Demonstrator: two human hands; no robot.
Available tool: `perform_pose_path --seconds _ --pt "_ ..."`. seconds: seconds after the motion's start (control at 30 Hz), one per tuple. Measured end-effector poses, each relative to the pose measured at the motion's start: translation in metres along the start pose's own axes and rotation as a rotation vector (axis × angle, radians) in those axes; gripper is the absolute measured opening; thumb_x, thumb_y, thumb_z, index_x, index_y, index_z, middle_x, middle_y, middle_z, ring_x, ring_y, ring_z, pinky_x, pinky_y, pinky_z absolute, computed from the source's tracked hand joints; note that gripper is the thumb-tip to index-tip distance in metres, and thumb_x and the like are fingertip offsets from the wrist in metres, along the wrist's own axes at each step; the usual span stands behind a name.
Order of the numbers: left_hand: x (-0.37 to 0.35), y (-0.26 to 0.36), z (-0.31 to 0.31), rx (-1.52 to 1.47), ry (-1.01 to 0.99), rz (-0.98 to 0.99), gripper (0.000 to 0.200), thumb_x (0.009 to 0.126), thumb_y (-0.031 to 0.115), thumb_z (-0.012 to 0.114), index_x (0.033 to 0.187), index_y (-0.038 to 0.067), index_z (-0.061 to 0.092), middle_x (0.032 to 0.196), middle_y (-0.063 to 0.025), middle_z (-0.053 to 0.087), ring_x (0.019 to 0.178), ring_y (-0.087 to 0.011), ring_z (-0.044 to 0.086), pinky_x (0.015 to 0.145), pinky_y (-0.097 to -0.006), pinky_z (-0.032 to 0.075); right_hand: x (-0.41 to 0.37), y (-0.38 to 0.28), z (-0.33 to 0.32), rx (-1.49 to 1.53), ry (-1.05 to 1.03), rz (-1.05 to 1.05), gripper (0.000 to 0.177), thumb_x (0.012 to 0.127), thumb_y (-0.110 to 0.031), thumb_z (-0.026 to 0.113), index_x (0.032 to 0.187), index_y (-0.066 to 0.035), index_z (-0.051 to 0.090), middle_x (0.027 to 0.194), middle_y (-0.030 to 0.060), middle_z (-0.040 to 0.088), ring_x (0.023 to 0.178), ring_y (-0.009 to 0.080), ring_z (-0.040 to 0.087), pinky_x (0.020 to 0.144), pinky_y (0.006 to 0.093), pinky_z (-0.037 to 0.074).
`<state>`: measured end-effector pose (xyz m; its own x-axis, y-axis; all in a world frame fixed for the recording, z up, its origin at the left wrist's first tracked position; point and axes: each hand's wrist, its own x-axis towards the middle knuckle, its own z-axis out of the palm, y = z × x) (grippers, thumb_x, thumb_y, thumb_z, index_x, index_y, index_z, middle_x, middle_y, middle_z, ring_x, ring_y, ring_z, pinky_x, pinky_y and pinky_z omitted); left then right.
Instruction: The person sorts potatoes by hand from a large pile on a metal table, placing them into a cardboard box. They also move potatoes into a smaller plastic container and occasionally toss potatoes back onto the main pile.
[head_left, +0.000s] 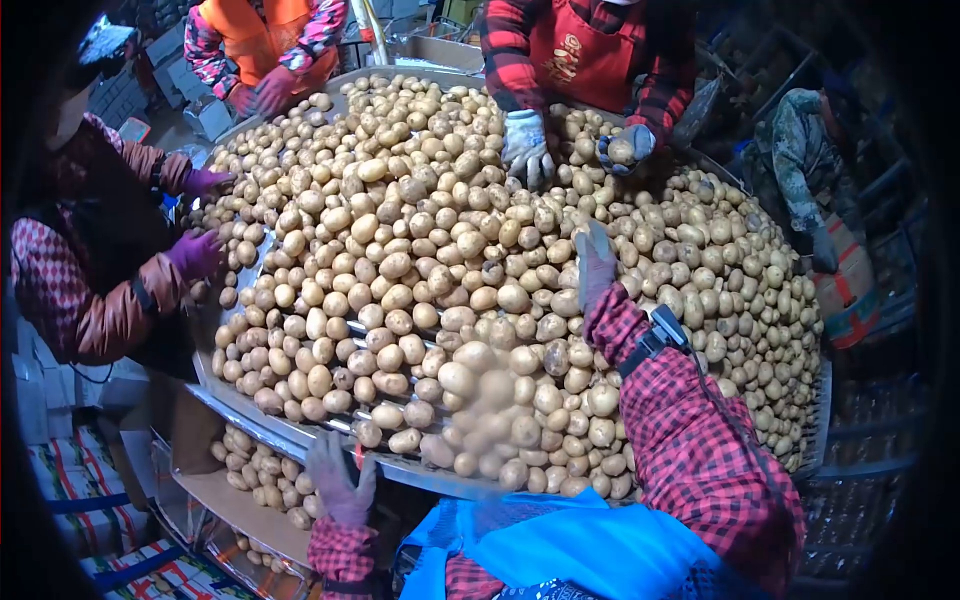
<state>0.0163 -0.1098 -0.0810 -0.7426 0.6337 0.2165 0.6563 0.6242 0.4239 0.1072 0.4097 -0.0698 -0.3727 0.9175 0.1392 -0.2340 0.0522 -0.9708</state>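
Potatoes point(430, 240) lie heaped over a large metal-edged table point(250, 425). My right hand point(595, 262), in a greyish-purple glove, reaches onto the heap right of the middle, fingers stretched out against the potatoes; nothing shows in its grasp. Near the table's front left edge is my left hand point(342, 482), gloved alike, with its fingers spread and no potato in it. Just left of that hand, below the edge, an open cardboard box point(240, 505) holds more potatoes. A blurred patch covers some potatoes at the front middle.
Across the table, a person in a red apron point(585, 60) holds a potato in one gloved hand. A person in orange point(262, 40) stands at the back left, another person point(85, 250) at the left side. Packed boxes point(90, 480) sit at the lower left.
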Motion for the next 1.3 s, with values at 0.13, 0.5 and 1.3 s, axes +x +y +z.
perform_pose_path --seconds 0.13,0.5,1.3 --pt "0.026 -0.004 0.037 0.165 -0.002 0.000 0.051 0.083 0.029 0.063 0.127 0.005 0.054 0.137 -0.0203 0.043 0.132 -0.0430 0.033 0.110 -0.0564 0.021 0.031 0.032 0.020 -0.347 0.104 -0.183 0.056 0.092 -0.025 0.059 0.138 0.001 0.041 0.131 0.0176 0.054 0.118 0.0218 0.052 0.099 0.0326 0.041" --pt "0.040 0.016 0.029 0.200 -0.018 -0.044 0.035 0.091 0.030 0.051 0.112 0.003 0.060 0.129 -0.0211 0.049 0.127 -0.0424 0.038 0.107 -0.0610 0.023 0.023 0.069 0.216 -0.688 0.394 -0.249 0.067 0.078 -0.036 0.073 0.128 0.001 0.047 0.127 0.0280 0.050 0.119 0.0412 0.047 0.102 0.0464 0.038" --pt "0.031 0.013 0.028 0.133 -0.113 -0.167 0.044 0.088 0.035 0.054 0.118 0.003 0.059 0.136 -0.0246 0.041 0.132 -0.0436 0.031 0.109 -0.0590 0.020 0.053 -0.059 0.063 -1.094 -0.629 -0.044 0.069 0.085 -0.035 0.064 0.139 -0.001 0.039 0.138 0.0203 0.045 0.122 0.0320 0.050 0.104 0.0368 0.041"
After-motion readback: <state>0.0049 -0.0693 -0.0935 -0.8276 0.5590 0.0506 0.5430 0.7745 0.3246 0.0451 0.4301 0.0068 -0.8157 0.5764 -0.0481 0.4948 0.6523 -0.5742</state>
